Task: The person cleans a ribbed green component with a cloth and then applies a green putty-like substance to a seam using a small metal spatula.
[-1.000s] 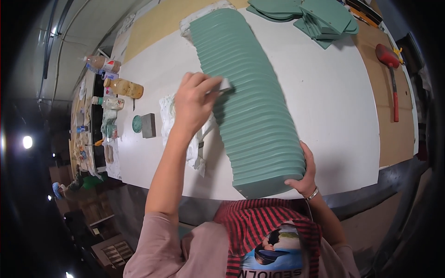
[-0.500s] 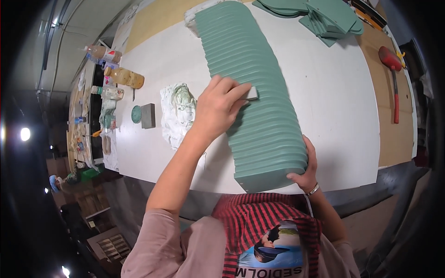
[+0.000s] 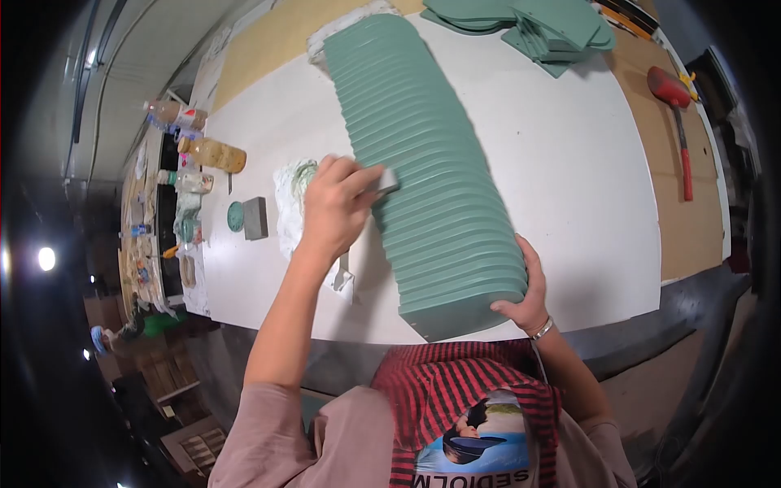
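The left hand is gripping a small pale grey block between the thumb and fingers, and is holding it at the left side of a long green stack; whether the block is touching the ridges, the view is not showing clearly. The right hand is clasping the stack's near right corner, its thumb pressing on the flat end face and its fingers lying along the right side. The stack, made up of many thin curved pieces, is lying lengthwise across the white bench, its near end pointing toward the person and its far end resting by a white cloth-like bundle. Left of the stack, a crumpled white cloth is lying partly behind the left hand, and beyond it a dark grey block is sitting just beside a round green disc. Loose green pieces are lying piled at the far right, while a red-headed mallet is resting on a brown board.
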